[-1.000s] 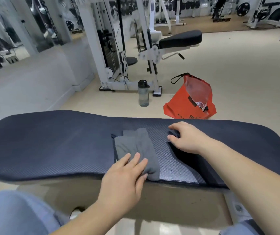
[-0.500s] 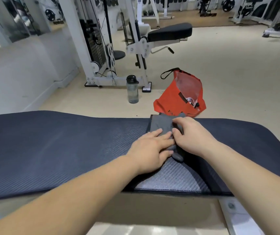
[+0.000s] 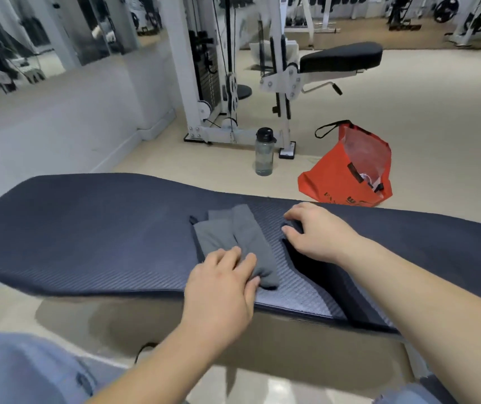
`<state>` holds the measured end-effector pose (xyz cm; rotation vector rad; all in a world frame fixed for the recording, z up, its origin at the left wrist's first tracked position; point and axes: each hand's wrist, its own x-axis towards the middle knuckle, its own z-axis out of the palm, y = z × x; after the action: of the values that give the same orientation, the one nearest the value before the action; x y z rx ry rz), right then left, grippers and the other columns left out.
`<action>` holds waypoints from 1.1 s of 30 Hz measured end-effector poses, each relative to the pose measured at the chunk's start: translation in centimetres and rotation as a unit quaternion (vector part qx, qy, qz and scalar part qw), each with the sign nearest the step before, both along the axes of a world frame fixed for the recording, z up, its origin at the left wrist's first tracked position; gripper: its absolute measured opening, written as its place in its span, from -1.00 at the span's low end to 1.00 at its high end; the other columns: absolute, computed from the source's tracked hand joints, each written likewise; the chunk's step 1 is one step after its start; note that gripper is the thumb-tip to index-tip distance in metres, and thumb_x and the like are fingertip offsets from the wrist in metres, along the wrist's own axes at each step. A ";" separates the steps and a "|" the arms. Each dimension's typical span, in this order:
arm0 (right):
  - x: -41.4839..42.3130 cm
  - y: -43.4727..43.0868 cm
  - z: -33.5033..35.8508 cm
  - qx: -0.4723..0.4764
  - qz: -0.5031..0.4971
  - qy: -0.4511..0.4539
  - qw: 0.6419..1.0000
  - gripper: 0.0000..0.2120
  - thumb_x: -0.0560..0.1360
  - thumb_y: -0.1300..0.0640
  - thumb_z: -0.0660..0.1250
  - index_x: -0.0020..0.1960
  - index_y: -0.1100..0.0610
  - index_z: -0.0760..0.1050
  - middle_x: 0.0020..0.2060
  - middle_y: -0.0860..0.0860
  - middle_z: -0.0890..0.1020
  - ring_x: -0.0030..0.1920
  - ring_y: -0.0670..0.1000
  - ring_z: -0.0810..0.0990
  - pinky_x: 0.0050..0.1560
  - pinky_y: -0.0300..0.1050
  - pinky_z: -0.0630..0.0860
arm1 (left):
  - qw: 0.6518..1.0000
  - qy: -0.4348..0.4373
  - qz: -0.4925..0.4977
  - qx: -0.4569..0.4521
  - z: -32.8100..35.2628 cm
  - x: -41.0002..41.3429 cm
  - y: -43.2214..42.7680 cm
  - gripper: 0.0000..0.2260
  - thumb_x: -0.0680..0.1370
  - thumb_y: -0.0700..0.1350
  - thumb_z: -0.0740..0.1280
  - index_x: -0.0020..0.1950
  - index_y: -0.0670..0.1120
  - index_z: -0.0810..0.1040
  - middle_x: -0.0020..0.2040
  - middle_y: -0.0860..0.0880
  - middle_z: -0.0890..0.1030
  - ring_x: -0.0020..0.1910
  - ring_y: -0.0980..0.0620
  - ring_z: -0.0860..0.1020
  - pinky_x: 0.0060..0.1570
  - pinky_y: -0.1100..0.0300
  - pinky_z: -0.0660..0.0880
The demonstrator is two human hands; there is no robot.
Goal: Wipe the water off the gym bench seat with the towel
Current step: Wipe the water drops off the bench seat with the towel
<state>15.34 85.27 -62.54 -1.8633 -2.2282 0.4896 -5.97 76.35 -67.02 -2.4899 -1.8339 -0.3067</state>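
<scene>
Grey towel (image 3: 229, 237) under flat left hand (image 3: 218, 295)

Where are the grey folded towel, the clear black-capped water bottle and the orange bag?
Grey folded towel (image 3: 218, 237): head view, its upper surface.
Clear black-capped water bottle (image 3: 263, 157): head view, its clear body.
Orange bag (image 3: 328, 182): head view, its front side.

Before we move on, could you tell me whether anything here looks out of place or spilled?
Nothing stands out. The bottle stands upright and capped on the floor; the orange bag near it slumps open, but nothing lies spilled around it. The towel lies folded on the bench, where I can see no puddle.
</scene>
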 end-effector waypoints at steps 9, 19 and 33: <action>-5.0 1.7 0.1 -0.033 0.046 0.018 0.998 -0.50 0.59 -0.13 0.27 0.46 0.07 0.46 0.40 0.05 0.51 0.42 0.11 0.48 0.41 0.07 0.44 | 0.987 -0.039 0.148 -0.042 0.9 -7.3 2.2 -0.63 0.63 0.19 0.17 0.43 0.22 0.47 0.45 0.15 0.48 0.40 0.00 0.41 0.24 0.05 0.48; -1.7 2.3 -0.8 -0.016 -0.011 0.056 0.998 -0.57 0.60 -0.07 0.27 0.41 0.07 0.51 0.35 0.05 0.58 0.36 0.13 0.53 0.31 0.07 0.51 | 0.997 0.000 -0.024 -0.068 1.4 -5.9 2.0 -0.56 0.57 0.33 0.07 0.40 0.32 0.45 0.36 0.24 0.50 0.24 0.03 0.46 0.20 0.03 0.49; -0.4 4.0 -1.6 0.047 -0.085 0.055 0.994 -0.72 0.61 0.09 0.17 0.21 0.08 0.57 0.17 0.10 0.59 0.24 0.20 0.53 0.18 0.15 0.54 | 0.987 0.022 -0.148 -0.065 1.4 0.2 14.4 -0.61 0.62 0.25 0.13 0.44 0.29 0.43 0.39 0.17 0.48 0.26 -0.05 0.41 0.28 -0.01 0.43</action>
<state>14.96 89.26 -64.11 -1.9076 -1.9679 0.4374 -5.74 90.71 -65.65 -2.8346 -1.5112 -0.1412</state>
